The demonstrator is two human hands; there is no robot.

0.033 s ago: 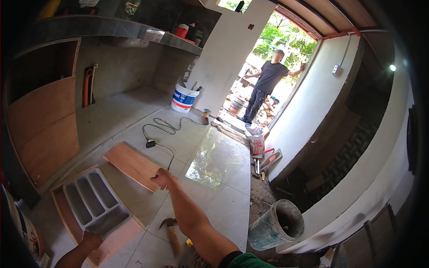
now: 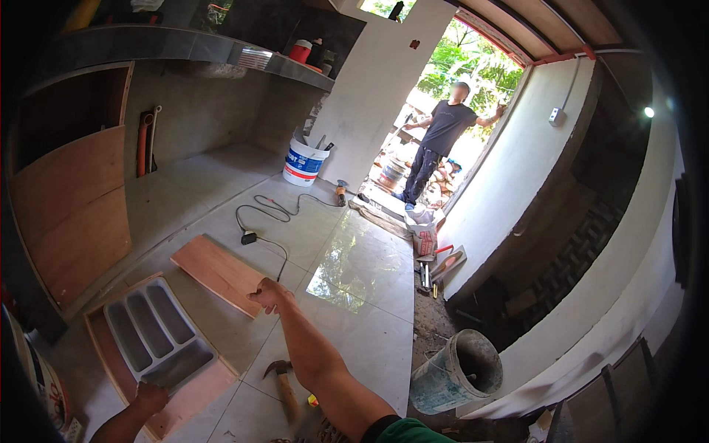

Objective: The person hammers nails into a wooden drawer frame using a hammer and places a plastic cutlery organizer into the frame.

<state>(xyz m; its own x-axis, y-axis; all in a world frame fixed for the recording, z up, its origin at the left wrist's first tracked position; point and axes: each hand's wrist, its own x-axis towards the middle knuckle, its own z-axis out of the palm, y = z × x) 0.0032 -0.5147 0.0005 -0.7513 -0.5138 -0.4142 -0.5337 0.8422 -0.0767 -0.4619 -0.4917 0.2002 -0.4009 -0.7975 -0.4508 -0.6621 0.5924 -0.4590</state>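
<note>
My right hand [image 2: 272, 296], on an outstretched arm, is closed on the near right end of a flat wooden board [image 2: 214, 272] lying on the tiled floor. At the lower left, my left hand [image 2: 151, 399] has its fingers curled over the near edge of a grey cutlery tray [image 2: 150, 356]. The tray has several compartments, all of them bare, and sits inside a shallow wooden drawer [image 2: 103, 347]. A claw hammer [image 2: 284, 384] lies on the floor beside my right forearm, its handle partly hidden low in the picture.
A corded power tool [image 2: 340, 193] and its black cable [image 2: 249, 238] lie beyond the board. A white bucket [image 2: 303, 164] of tools stands by the wall. At right are a dirty bucket [image 2: 458, 371], a sack [image 2: 423, 232] and trowels [image 2: 450, 263]. Another person [image 2: 447, 129] stands in the doorway.
</note>
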